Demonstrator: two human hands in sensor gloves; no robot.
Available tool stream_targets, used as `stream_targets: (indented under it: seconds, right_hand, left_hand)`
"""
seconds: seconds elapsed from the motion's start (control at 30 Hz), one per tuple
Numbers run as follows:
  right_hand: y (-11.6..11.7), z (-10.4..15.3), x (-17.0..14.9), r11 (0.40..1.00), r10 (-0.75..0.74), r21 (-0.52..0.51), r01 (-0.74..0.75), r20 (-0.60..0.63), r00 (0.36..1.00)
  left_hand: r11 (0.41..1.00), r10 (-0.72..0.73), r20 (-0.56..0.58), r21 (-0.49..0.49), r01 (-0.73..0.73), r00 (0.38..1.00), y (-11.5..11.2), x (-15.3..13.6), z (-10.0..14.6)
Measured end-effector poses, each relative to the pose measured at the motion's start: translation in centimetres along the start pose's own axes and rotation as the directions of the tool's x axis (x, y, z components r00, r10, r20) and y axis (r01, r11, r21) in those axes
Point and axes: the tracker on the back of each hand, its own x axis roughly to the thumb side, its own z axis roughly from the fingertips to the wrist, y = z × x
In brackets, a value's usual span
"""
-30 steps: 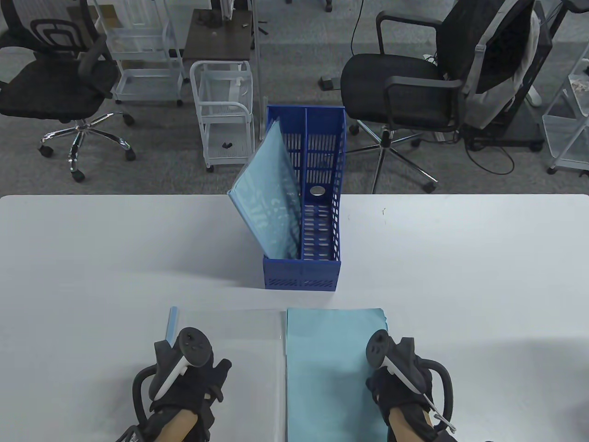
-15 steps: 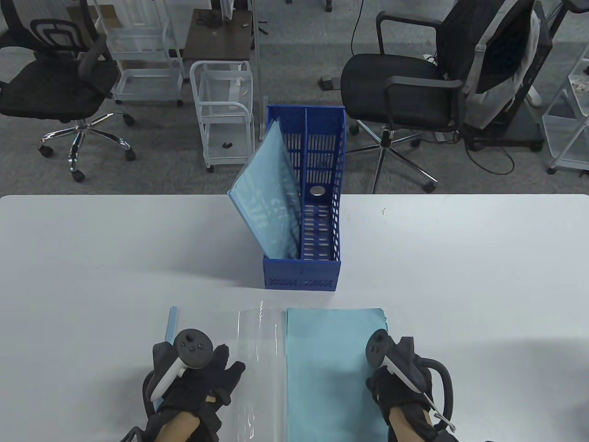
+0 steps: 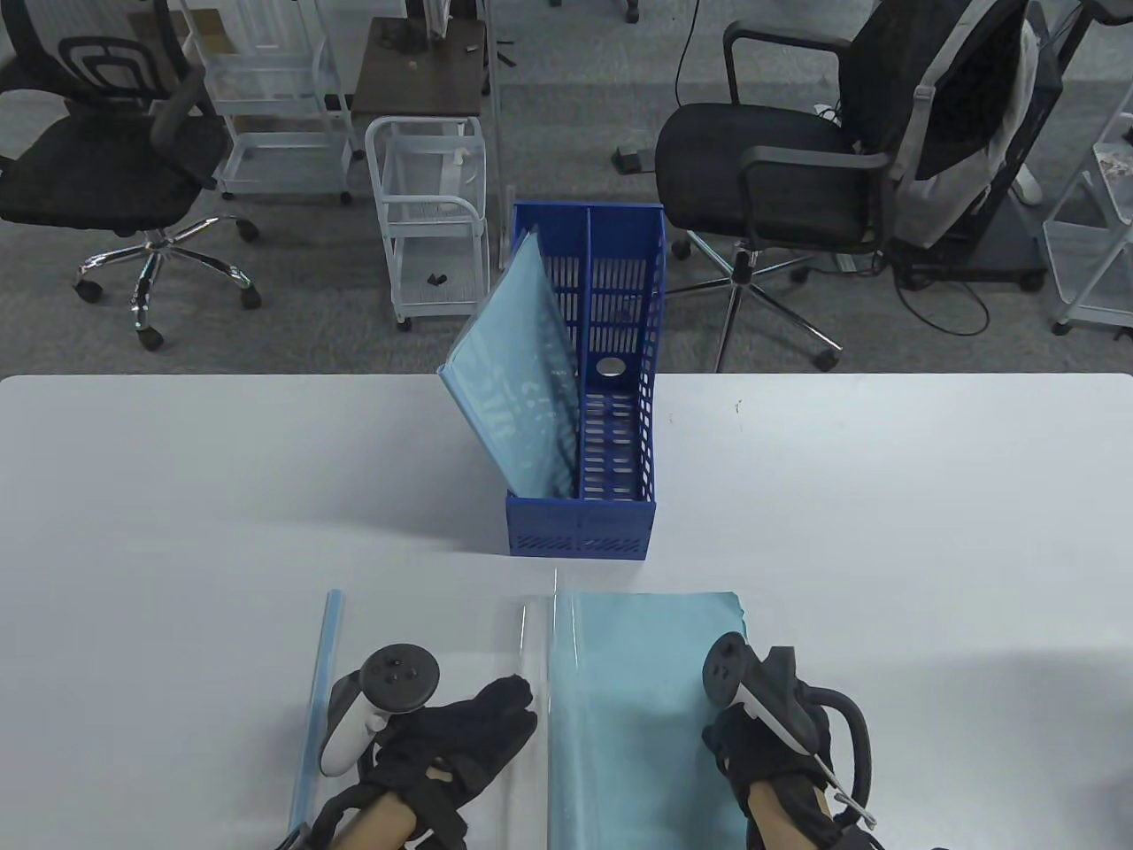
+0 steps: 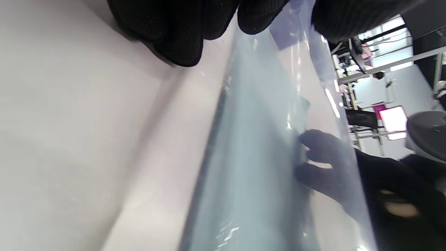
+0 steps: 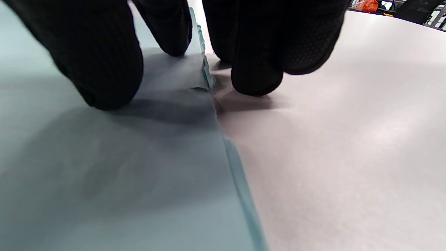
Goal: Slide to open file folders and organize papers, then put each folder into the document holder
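Observation:
A stack of light blue papers point(image 3: 637, 708) lies at the table's near edge on the open folder. My left hand point(image 3: 509, 708) pinches the folder's clear cover point(image 3: 540, 637) and holds it raised over the stack's left edge; in the left wrist view the clear cover point(image 4: 296, 87) runs between the fingers point(image 4: 181, 38) and thumb. My right hand point(image 3: 752, 717) rests on the stack's right edge, its fingertips point(image 5: 104, 69) partly on the papers point(image 5: 104, 174), partly on the table. The pale blue slide bar point(image 3: 317, 691) lies left of my left hand. Behind stands the blue document holder point(image 3: 580, 527), a folder point(image 3: 518, 390) leaning in its left compartment.
The white table point(image 3: 885, 531) stretches left and right of the holder. The holder's right compartment point(image 3: 611, 425) holds nothing. Office chairs point(image 3: 779, 168) and white wire carts point(image 3: 425, 221) stand on the floor beyond the far edge.
My left hand has moved right and lifted the clear cover from flat on the table, swinging it over toward the blue papers. The slide bar is now uncovered. The right hand has stayed put.

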Motion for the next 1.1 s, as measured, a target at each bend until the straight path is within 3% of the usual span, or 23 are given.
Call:
stream_targets:
  seconds: [0.13, 0.3, 0.4, 0.47, 0.53, 0.57, 0.6, 0.67, 0.73, 0.77, 0.8, 0.87, 1.1]
  right_hand:
    - [0.0, -0.1, 0.0, 1.000, 0.003, -0.005, -0.003, 0.006, 1.000]
    - [-0.2, -0.2, -0.3, 1.000, -0.008, -0.006, 0.008, 0.028, 1.000]
    - [-0.5, -0.4, -1.0, 0.997, -0.078, 0.015, 0.078, 0.049, 0.996]
    - [-0.8, -0.7, -2.2, 0.986, -0.164, 0.030, 0.163, 0.061, 0.985]
    - [-1.0, -0.9, -3.1, 0.971, -0.239, 0.044, 0.236, 0.065, 0.969]
    - [-1.0, -1.1, -3.7, 0.955, -0.296, 0.054, 0.292, 0.074, 0.952]
    - [-1.1, -1.3, -4.4, 0.937, -0.347, 0.065, 0.342, 0.080, 0.935]
    - [-1.0, -1.7, -5.5, 0.900, -0.433, 0.083, 0.427, 0.076, 0.898]
    - [-0.9, -2.0, -6.3, 0.858, -0.510, 0.120, 0.500, 0.077, 0.857]
    - [-0.8, -2.0, -6.6, 0.843, -0.534, 0.137, 0.521, 0.080, 0.842]
    - [-0.8, -2.1, -6.8, 0.823, -0.561, 0.160, 0.545, 0.087, 0.823]
    - [-0.8, -2.1, -6.9, 0.803, -0.589, 0.180, 0.568, 0.093, 0.803]
    - [-0.8, -2.0, -6.6, 0.820, -0.567, 0.159, 0.549, 0.101, 0.817]
  left_hand:
    - [0.978, 0.185, 0.109, -0.122, -0.171, 0.977, -1.5, 0.3, -1.4]
    - [0.933, 0.319, 0.242, -0.253, -0.257, 0.917, -2.5, 1.3, -2.5]
    - [0.916, 0.389, 0.345, -0.242, -0.320, 0.854, -2.2, 1.9, -2.2]
    - [0.922, 0.385, 0.371, -0.119, -0.368, 0.845, -1.2, 2.1, -1.5]
    - [0.932, 0.302, 0.292, 0.111, -0.345, 0.908, -0.5, 2.2, -0.6]
    - [0.944, 0.199, 0.154, 0.236, -0.231, 0.968, -0.4, 2.4, -0.2]
    - [0.958, 0.071, -0.014, 0.281, -0.064, 0.997, -0.6, 2.7, -0.2]
    - [0.947, -0.217, -0.218, 0.189, 0.259, 0.952, -1.7, 3.5, -1.2]
    - [0.856, -0.452, -0.334, 0.100, 0.508, 0.827, -3.4, 4.6, -2.3]
    - [0.808, -0.505, -0.366, 0.118, 0.577, 0.782, -3.9, 5.2, -2.6]
    - [0.765, -0.526, -0.396, 0.167, 0.622, 0.753, -4.6, 5.9, -3.0]
    - [0.734, -0.540, -0.438, 0.173, 0.656, 0.719, -5.6, 6.8, -3.7]
    - [0.634, -0.593, -0.557, 0.122, 0.764, 0.582, -7.3, 8.6, -5.9]
